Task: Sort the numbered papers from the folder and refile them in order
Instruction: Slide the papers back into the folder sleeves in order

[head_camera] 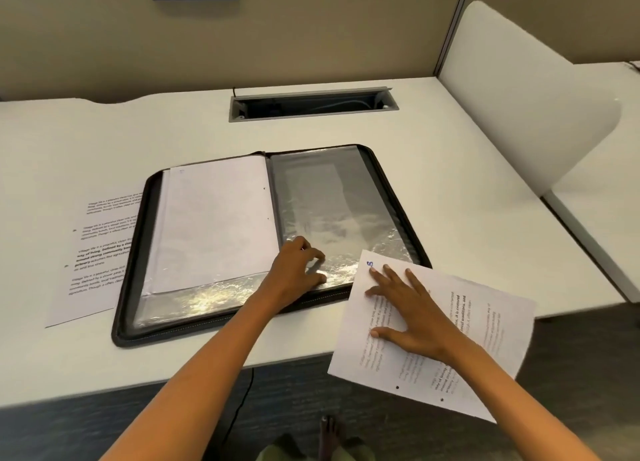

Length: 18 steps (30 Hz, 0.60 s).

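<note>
Head view: the open folder (263, 239) lies flat on the bench (450, 170), its spine running from 12 to 6 o'clock. Its left sleeve holds a white sheet (214, 218); the right sleeve (343, 211) looks empty. The left hand (298, 273) curls its fingers on the sleeve's lower edge. At 4 o'clock, the right hand (412, 308) presses spread fingers on a numbered paper (485, 350) overhanging the bench edge, its long axis pointing toward 11. Another printed paper (93, 253) lies at 9 o'clock, partly under the folder.

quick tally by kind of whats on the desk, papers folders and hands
Loose printed papers: 2 (one left of the folder, one under the right hand)
Paper filed in a sleeve: 1
Folder: 1
Hands: 2 (left hand, right hand)
Total: 6
</note>
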Each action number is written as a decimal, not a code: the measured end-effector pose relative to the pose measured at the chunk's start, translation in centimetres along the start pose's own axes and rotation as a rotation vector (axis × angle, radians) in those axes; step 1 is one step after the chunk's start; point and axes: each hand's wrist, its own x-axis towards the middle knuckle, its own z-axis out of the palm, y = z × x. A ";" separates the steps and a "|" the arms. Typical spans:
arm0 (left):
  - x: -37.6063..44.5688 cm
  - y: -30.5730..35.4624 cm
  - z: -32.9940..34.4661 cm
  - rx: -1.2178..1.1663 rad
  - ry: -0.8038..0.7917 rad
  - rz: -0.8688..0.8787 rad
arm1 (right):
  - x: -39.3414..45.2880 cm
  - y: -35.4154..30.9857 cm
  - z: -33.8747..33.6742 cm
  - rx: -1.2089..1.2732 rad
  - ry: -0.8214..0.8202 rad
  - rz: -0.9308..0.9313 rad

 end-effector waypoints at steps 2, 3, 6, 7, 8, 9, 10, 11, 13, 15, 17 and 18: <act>0.1 0.0 -0.1 -0.018 -0.035 -0.014 | -0.7 -0.4 0.2 -0.046 -0.011 -0.028; 0.1 0.1 -0.1 -0.018 -0.048 -0.013 | -0.9 -0.6 0.4 -0.065 -0.015 -0.039; 0.1 0.2 -0.2 -0.038 -0.064 -0.016 | -1.3 -1.1 0.7 -0.099 -0.032 -0.060; 0.1 0.2 -0.2 -0.046 -0.050 -0.021 | -1.3 -1.2 0.7 -0.107 -0.038 -0.064; 0.1 0.3 -0.2 -0.038 -0.030 -0.023 | -1.3 -1.3 0.7 -0.115 -0.041 -0.067; 0.1 0.3 -0.2 -0.016 -0.012 -0.026 | -1.2 -1.3 0.7 -0.122 -0.041 -0.070; 0.0 0.4 -0.2 0.003 0.002 -0.024 | -1.2 -1.3 0.7 -0.131 -0.038 -0.077; 0.0 0.4 -0.2 0.006 0.004 -0.018 | -1.1 -1.4 0.7 -0.141 -0.034 -0.090; -0.1 0.2 -0.1 -0.016 -0.019 -0.004 | -1.0 -1.5 0.9 -0.158 -0.028 -0.114; 0.0 0.0 -0.2 -0.036 -0.038 -0.019 | -0.9 -1.5 1.0 -0.156 -0.025 -0.124; 0.3 0.2 -0.4 -0.060 -0.038 -0.055 | -0.8 -1.5 1.0 -0.143 -0.014 -0.130; 0.4 0.4 -0.5 -0.064 -0.034 -0.063 | -0.7 -1.5 0.9 -0.141 -0.015 -0.130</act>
